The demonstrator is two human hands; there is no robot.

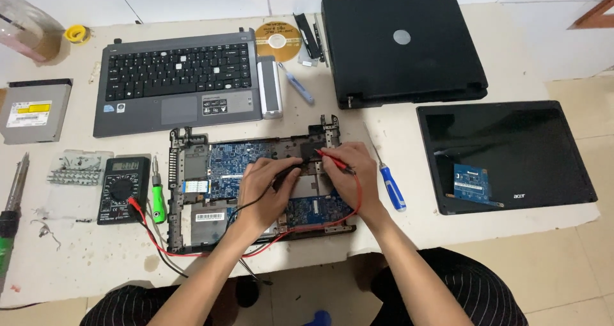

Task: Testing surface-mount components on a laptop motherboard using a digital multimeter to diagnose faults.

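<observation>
The left hand [265,188] is closed around a black probe [289,170], its tip lying on the open laptop base [256,192] near the middle of the blue circuit board [233,163]. The right hand [352,172] pinches a red probe [332,160] between its fingers, the tip pointing left onto a dark part of the board close to the black tip. Both tips sit near each other, apart by a small gap.

A red lead [348,214] and a black one run from the probes under the wrists, over the front edge of the desk [96,256], and back to the black multimeter [123,190] lying to the left of the base. This looks like a reading being taken across two points of the board; the next move probably calls for holding both tips steady and glancing at the meter's screen, which is too small to read here.

Counted: two probes, one meter, one opened base. Two screwdrivers lie on the desk, a green-handled one [157,201] just beside the meter and a blue-handled one [389,182] just right of the right hand. There is one keyboard panel [176,83] behind the base, one shut black laptop [403,48], one loose screen panel [505,156], one disc [279,41], one disc drive [32,110] and one soldering iron [13,208] at the far left.
</observation>
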